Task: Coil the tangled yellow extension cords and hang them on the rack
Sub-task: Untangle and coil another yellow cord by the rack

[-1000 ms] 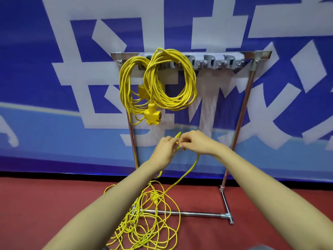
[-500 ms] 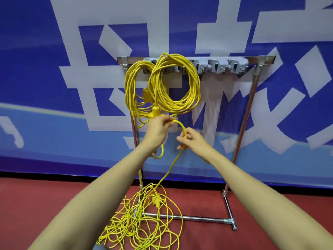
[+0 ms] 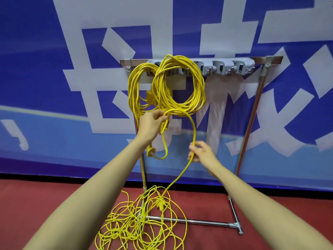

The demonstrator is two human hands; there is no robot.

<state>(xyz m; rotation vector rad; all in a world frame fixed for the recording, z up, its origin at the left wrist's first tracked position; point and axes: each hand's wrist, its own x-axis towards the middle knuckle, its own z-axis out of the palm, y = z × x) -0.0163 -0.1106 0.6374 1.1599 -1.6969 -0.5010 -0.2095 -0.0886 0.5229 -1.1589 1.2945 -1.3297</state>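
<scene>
Yellow and thin, the loose round extension cord (image 3: 142, 219) lies mostly as a tangle on the red floor (image 3: 27, 199) at the foot of the chrome tube rack (image 3: 252, 120). It spills across the rack's base bar, with a yellow moulded plug (image 3: 161, 204) in the heap. One strand rises from there to your right hand (image 3: 201, 152), in front of the rack's lower half; its grip is loosely curled round that strand. The cord then arcs up to your left hand (image 3: 151, 123), in front of the rack's left post, whose grip pinches the top of a first loop. A short tail with a second yellow plug (image 3: 150, 152) dangles below it. Behind, two finished yellow cord coils (image 3: 198, 91) hang from the left end of the rack's top rail, beside free grey plastic clips (image 3: 223, 67). Beyond the rack hangs a blue and white banner (image 3: 54, 105).

Expect the cord to be light, limp and fairly smooth, yet prone to kink and snag where strands cross in the heap. Take it on bare strand, not the plug, and keep your right grip slack so knots reach you singly.
</scene>
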